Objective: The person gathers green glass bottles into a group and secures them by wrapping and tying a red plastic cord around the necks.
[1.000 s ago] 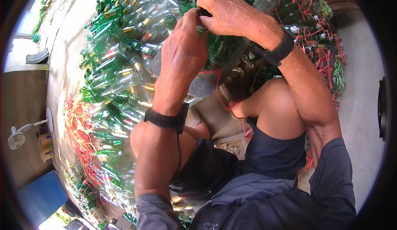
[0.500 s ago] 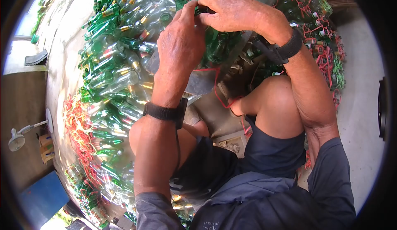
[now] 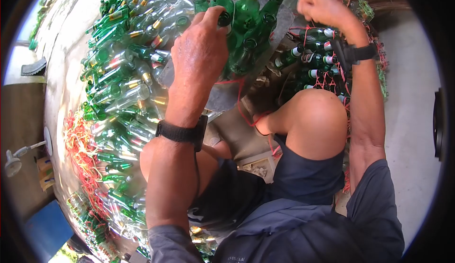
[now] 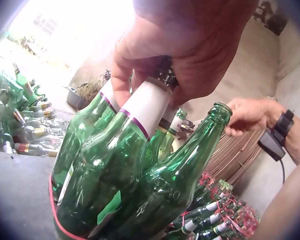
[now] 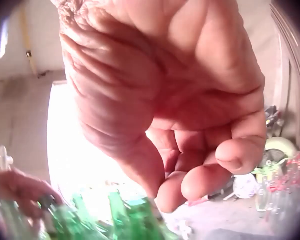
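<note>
My left hand (image 3: 199, 47) holds a green glass bottle (image 4: 145, 110) by the neck, fingers over its top; a white neck label with a purple edge shows below them. Around it several green bottles (image 3: 249, 12) stand upright in a tight cluster, with a red string (image 4: 60, 222) low around them. My right hand (image 3: 324, 7) is raised to the right, apart from the cluster. In the right wrist view its fingers (image 5: 205, 182) are curled toward the palm, thumb close to the fingertips, and nothing shows between them.
A large heap of loose green and clear bottles (image 3: 118, 92) covers the floor at left, beside a pile of red and yellow string (image 3: 83, 144). Bottles bundled in red netting (image 3: 327, 78) lie at right. A grey board (image 3: 222, 96) lies under the cluster. A blue panel (image 3: 52, 225) stands lower left.
My right hand has left the bottle tops beside my left hand and swung out to the right, uncovering more of the green cluster. My left hand stays at the bottle neck.
</note>
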A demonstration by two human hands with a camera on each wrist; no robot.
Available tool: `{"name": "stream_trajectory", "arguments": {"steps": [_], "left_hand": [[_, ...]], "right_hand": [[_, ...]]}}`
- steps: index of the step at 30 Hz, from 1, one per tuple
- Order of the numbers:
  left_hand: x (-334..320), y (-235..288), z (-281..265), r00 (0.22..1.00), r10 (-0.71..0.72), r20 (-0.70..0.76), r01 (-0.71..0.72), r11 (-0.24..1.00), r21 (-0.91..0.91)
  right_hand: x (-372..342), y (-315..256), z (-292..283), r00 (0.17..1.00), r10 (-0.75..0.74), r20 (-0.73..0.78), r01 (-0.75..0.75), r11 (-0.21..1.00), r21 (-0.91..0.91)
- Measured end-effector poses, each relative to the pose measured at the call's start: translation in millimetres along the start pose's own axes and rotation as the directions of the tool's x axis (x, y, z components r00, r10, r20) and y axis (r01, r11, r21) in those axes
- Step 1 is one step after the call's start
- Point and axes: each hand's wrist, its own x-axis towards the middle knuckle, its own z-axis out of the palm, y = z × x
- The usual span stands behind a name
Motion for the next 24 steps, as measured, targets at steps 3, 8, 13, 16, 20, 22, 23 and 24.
{"name": "stream_trajectory", "arguments": {"steps": [3, 8, 13, 16, 20, 22, 23, 24], "left_hand": [[0, 2, 0, 1.000, -0.007, 0.010, 0.007, 1.000, 0.002], [0, 1, 0, 1.000, -0.011, 0.022, 0.011, 1.000, -0.001], [-1, 6, -3, 0.999, -0.032, 0.037, 0.031, 0.999, 0.011], [0, 8, -4, 0.998, -0.050, 0.045, 0.049, 0.999, 0.019], [-1, 8, -5, 0.998, -0.051, 0.043, 0.052, 0.998, -0.029], [0, 9, -6, 0.995, -0.069, 0.066, 0.070, 0.997, -0.025], [0, 9, -5, 0.996, -0.063, 0.060, 0.065, 0.998, -0.024], [-1, 9, -5, 0.997, -0.062, 0.051, 0.063, 0.998, -0.025]], "right_hand": [[-4, 56, 53, 0.985, 0.166, -0.048, -0.172, 0.959, -0.225], [-24, 79, 114, 0.957, 0.290, -0.001, -0.281, 0.927, -0.249], [-29, 96, 155, 0.920, 0.392, -0.009, -0.381, 0.889, -0.254], [-28, 117, 177, 0.927, 0.373, -0.035, -0.370, 0.897, -0.240], [-31, 110, 176, 0.908, 0.413, -0.070, -0.418, 0.881, -0.223], [-33, 104, 164, 0.913, 0.398, -0.092, -0.409, 0.887, -0.214], [-35, 101, 156, 0.911, 0.400, -0.098, -0.412, 0.884, -0.221], [-38, 94, 143, 0.911, 0.399, -0.107, -0.413, 0.881, -0.228]]}}
